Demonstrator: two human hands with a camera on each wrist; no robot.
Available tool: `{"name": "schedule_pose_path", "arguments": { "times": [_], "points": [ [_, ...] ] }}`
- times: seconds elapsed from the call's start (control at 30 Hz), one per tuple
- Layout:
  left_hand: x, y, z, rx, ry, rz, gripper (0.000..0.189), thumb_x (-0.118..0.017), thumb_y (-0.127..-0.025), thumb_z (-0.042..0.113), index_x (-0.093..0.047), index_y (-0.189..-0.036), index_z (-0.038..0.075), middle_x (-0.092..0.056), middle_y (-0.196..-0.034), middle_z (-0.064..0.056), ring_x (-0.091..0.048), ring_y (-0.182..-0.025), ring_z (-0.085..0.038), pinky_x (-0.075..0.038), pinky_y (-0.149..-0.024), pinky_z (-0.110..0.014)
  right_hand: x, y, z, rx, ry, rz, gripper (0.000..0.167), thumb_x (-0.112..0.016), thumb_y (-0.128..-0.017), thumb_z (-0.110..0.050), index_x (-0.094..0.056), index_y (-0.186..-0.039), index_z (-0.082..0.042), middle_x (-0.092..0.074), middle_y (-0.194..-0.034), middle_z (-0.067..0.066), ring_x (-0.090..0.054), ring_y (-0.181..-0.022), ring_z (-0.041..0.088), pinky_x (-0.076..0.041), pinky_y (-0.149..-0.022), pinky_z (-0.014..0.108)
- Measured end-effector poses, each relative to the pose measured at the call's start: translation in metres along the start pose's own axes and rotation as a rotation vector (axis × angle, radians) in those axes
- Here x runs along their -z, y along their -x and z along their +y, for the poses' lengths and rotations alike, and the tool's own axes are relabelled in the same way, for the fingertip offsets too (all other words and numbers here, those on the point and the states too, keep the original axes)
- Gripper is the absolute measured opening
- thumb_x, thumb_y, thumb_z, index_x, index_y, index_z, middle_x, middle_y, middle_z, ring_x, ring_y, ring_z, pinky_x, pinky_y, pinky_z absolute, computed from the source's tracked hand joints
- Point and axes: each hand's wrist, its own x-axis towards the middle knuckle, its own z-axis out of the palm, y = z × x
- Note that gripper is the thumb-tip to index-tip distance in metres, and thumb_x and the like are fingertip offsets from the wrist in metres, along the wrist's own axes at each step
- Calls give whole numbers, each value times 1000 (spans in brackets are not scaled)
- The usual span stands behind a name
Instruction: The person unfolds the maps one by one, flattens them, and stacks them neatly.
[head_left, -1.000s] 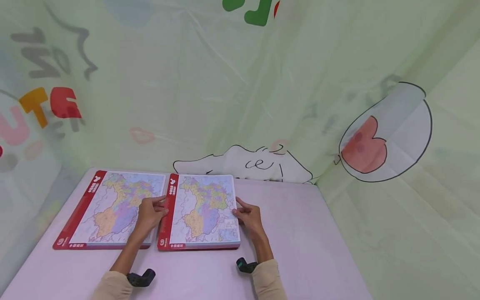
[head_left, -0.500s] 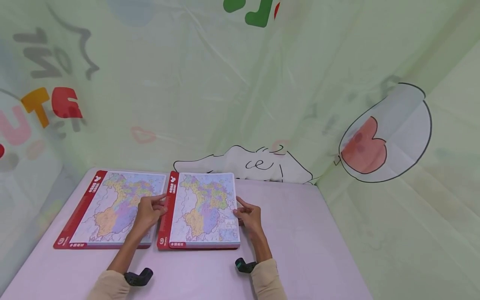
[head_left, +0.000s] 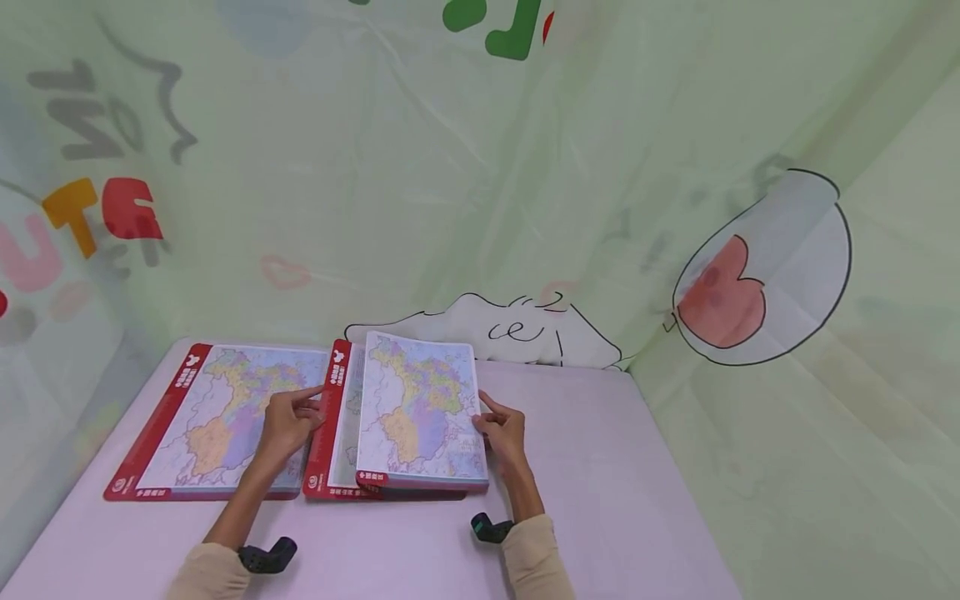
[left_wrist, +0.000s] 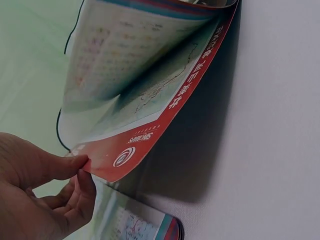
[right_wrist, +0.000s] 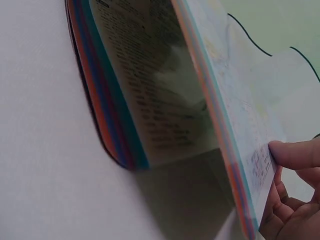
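Note:
A folded map point(head_left: 423, 408) with a red left border stands partly opened, its upper layer lifted apart from the lower one. My left hand point(head_left: 288, 423) pinches the red border of the lower layer between thumb and fingers, as the left wrist view shows at the red corner point(left_wrist: 112, 162). At the other side, my right hand point(head_left: 504, 429) pinches the right edge of the upper layer, thumb on the printed face. Printed text shows on the inner side in the right wrist view. A second, similar map point(head_left: 225, 417) lies flat to the left, partly behind my left forearm.
The maps are on a pale pink tabletop point(head_left: 600, 483). Green fabric point(head_left: 450, 183) with printed letters and drawings hangs behind and beside it. Each wrist wears a black camera mount.
The upper layer has risen and shifted right with my right hand, uncovering part of the lower layer. My left hand has moved slightly left with the red border.

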Motion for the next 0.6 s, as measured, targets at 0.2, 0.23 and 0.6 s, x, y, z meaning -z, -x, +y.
{"name": "schedule_pose_path", "arguments": {
  "times": [0.2,0.23,0.6],
  "points": [
    [10,1,-4,-2,-16,13,49,-69,-100,-2,-62,-148,-7,-74,-121,-34,-77,-98,-36,-62,-76,-25,3,-1,-6,2,14,59,46,-74,-97,4,-74,-140,-13,-65,-95,5,-53,-91,17,-44,-65,17],
    [12,1,-5,1,-19,16,49,-69,-100,-2,-62,-149,-6,-73,-122,-33,-77,-100,-37,-60,-76,-23,4,-1,-6,2,16,66,46,-74,-97,4,-73,-141,-12,-64,-96,6,-53,-92,17,-43,-65,18],
    [34,1,-9,9,-69,34,52,-68,-101,-1,-59,-151,-6,-71,-126,-35,-75,-105,-43,-59,-73,-24,18,-1,-2,-15,-1,133,48,-71,-97,5,-72,-142,-12,-66,-105,10,-52,-96,19,-43,-73,21]
  ]
}}
